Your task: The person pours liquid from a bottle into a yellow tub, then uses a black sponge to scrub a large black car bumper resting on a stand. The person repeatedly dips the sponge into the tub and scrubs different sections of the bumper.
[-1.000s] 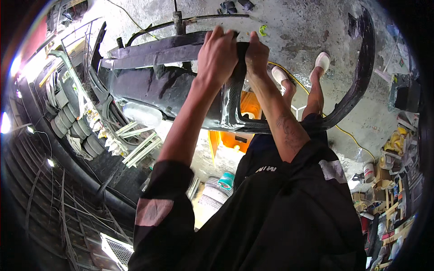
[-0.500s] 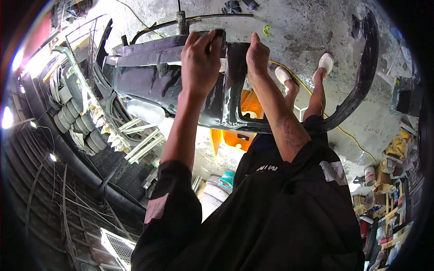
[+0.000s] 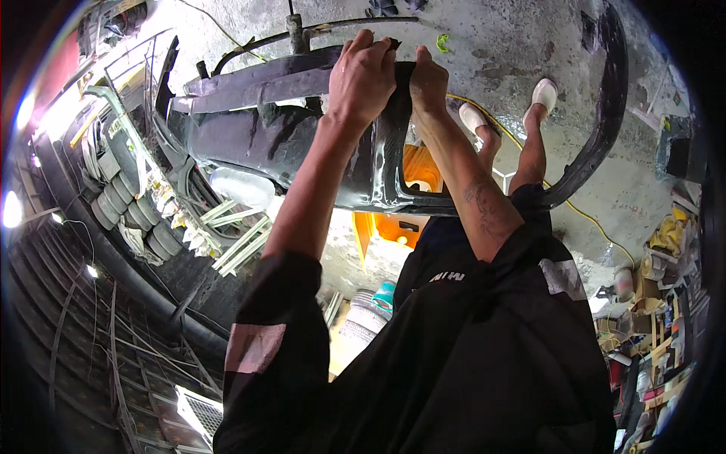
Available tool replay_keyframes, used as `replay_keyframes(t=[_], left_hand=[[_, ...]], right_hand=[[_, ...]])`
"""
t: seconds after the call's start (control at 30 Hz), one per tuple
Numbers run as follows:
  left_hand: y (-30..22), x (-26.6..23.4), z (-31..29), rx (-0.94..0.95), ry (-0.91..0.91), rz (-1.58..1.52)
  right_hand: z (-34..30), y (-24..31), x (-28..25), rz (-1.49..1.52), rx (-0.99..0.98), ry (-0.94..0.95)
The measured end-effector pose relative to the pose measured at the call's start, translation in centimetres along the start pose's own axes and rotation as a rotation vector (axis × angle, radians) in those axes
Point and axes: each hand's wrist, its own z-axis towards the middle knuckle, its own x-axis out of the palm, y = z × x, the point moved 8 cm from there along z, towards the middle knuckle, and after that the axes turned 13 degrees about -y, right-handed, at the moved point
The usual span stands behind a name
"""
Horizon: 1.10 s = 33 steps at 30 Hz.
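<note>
A large black plastic car bumper (image 3: 249, 144) lies across the concrete floor in front of me, curving round to the right (image 3: 605, 113). My left hand (image 3: 363, 76) grips its upper edge near the middle, fingers curled over the rim. My right hand (image 3: 427, 79) is right beside it, closed on the same edge. Both forearms reach up from my black shirt. My feet in white shoes (image 3: 544, 94) stand inside the bumper's curve.
An orange container (image 3: 420, 178) sits behind the bumper's opening. A yellow cable (image 3: 582, 216) runs over the floor at right. Stacked tyres (image 3: 113, 197) and metal racks line the left side. Cluttered shelves (image 3: 658, 303) fill the lower right. A bucket (image 3: 382, 295) stands below.
My left hand has shifted right along the bumper's upper edge until it sits against my right hand. The bumper has stayed in place.
</note>
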Motion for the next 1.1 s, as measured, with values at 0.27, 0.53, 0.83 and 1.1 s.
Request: replay_keyframes(t=[0.27, 0.53, 0.83, 1.1], left_hand=[[-0.8, 0.1, -0.2, -0.045, 0.035, 0.019], [-0.6, 0.8, 0.8, 0.013, 0.030, 0.029], [-0.7, 1.6, 2.7, -0.013, 0.023, 0.024], [-1.0, 2.1, 2.8, -0.061, 0.050, 0.029]], right_hand=[[0.2, 0.4, -0.4, -0.056, 0.102, -0.020], [0.1, 0.8, -0.1, 0.076, 0.061, 0.039], [0.3, 0.8, -0.3, 0.040, 0.076, 0.054], [0.8, 1.3, -0.7, 0.016, 0.094, -0.005]])
